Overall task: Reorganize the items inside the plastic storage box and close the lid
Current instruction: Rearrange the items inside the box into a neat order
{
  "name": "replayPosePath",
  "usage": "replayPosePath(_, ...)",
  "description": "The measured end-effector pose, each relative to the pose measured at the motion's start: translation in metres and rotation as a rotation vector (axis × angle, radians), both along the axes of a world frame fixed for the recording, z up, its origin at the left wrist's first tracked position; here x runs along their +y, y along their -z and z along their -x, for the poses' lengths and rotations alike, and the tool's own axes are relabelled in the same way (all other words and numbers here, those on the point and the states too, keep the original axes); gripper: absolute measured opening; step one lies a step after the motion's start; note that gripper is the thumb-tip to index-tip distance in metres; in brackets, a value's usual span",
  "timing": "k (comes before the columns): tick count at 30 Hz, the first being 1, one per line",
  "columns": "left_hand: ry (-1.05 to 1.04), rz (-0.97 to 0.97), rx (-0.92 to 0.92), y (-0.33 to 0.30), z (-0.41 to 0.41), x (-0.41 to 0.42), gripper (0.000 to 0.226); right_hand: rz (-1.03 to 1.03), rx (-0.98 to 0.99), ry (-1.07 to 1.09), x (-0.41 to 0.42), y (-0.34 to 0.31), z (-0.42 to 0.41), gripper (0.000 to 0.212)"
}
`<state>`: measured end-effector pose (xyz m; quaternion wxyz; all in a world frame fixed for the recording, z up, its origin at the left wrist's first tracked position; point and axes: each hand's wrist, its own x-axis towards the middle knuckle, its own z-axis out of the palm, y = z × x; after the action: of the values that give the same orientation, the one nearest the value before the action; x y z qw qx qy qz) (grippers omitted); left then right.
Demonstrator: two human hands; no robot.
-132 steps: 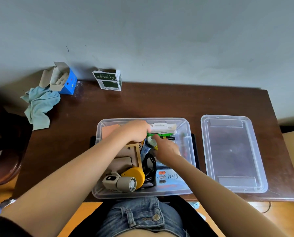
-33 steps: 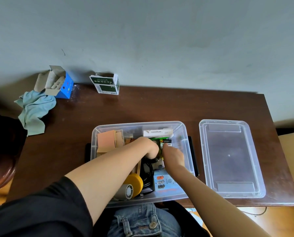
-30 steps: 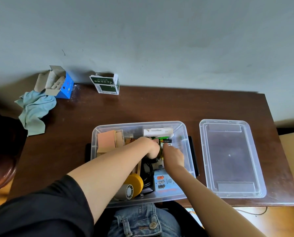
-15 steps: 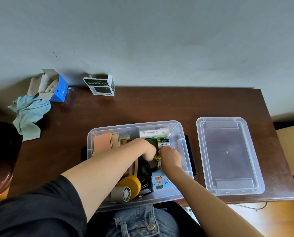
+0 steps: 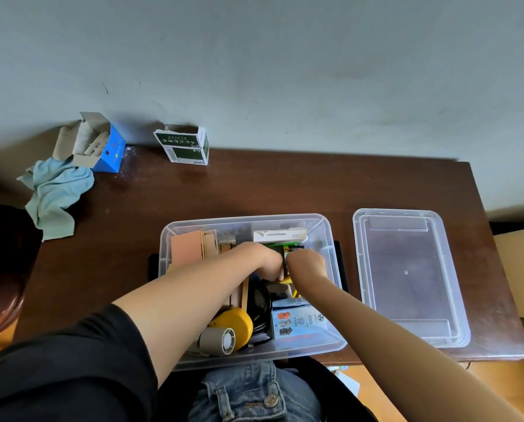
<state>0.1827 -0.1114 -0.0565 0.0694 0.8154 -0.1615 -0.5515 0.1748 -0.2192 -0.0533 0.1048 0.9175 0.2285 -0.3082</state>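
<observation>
Clear plastic storage box (image 5: 321,345) at table's near edge, crowded with small items. Lid (image 5: 406,275) lies off, just right of box. Left hand (image 5: 262,260) and right hand (image 5: 306,264) touching inside box, fingers hidden; grip cannot tell. Lid likely light, flexible, slick: hold by rims.

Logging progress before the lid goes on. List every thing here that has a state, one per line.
storage box: open, packed with items
lid: off, lying beside the box
blue carton: flaps open
green-and-white carton: top open
cloth: crumpled
left hand: inside box
right hand: inside box
</observation>
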Motion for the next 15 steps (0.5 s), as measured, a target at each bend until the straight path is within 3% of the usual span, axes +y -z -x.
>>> replayPosePath(2,-0.05,0.023,-0.023,0.004,-0.001,-0.004,0.014,0.001,0.006,-0.015,0.001,-0.003,-0.006,0.028)
replayPosePath(6,-0.001,0.008,0.006,0.012,-0.003,-0.009,0.025,0.002,0.047,-0.02,0.003,-0.004,-0.012,0.026)
replayPosePath(15,0.312,-0.103,-0.048,0.003,-0.005,-0.014,0.028,-0.031,0.055,-0.023,0.002,0.002,-0.016,0.029)
